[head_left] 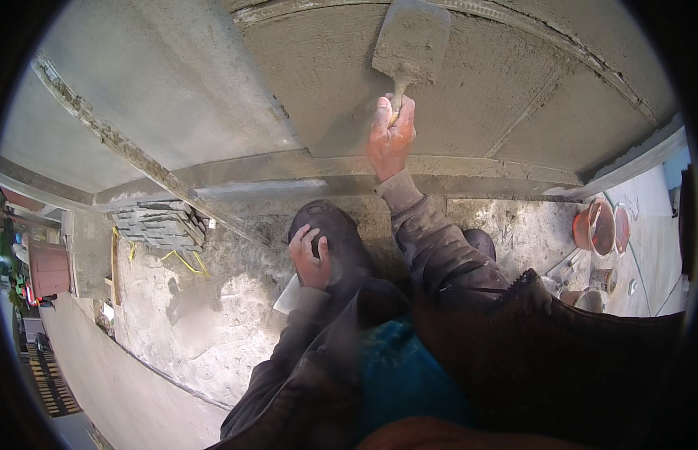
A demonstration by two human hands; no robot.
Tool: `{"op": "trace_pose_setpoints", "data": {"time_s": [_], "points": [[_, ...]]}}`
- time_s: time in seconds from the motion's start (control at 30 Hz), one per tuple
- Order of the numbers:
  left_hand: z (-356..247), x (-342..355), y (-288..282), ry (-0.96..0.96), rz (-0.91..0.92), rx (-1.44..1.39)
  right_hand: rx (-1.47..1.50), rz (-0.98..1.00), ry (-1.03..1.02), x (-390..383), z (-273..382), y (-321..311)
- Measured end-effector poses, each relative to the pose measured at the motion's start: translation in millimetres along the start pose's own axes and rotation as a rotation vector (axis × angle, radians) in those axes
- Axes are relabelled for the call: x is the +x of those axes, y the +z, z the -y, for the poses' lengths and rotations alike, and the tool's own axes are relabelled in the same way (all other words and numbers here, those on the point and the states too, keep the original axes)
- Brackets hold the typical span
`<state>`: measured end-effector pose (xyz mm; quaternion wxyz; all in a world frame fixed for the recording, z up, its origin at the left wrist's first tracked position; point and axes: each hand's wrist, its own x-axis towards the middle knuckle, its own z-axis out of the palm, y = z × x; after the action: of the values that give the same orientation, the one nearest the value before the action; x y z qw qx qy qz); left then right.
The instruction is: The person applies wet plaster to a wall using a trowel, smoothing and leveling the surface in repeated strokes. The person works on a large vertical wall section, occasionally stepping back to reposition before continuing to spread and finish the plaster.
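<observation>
My right hand is closed around the handle of a mortar-caked trowel. Its broad blade lies at or close against the grey plastered wall, with mortar smeared over the face I see. My left hand rests on my bent knee, fingers spread over the dark cloth and nothing visible in them. A pale flat piece shows beside the left wrist, mostly covered by the sleeve; what it is, I cannot tell.
A long mortar-crusted batten leans across the wall's left side. Grey slabs are stacked on the floor near a yellow strap. At the right stand orange-red buckets, with tools and smaller containers close by.
</observation>
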<state>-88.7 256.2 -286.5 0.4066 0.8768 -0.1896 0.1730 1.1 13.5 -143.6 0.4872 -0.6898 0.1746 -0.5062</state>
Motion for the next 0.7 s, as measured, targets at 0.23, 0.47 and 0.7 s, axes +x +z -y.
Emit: {"op": "trace_pose_setpoints", "data": {"time_s": [0.23, 0.47, 0.7], "points": [[-5, 5, 2, 0.004, -0.001, -0.034, -0.199, 0.217, -0.186, -12, 17, 34], [-4, 4, 2, -0.01, -0.012, -0.028, -0.096, 0.385, -0.31, -28, 34, 60], [-2, 2, 2, -0.013, -0.007, -0.005, -0.051, 0.4, -0.291, -25, 38, 89]]}}
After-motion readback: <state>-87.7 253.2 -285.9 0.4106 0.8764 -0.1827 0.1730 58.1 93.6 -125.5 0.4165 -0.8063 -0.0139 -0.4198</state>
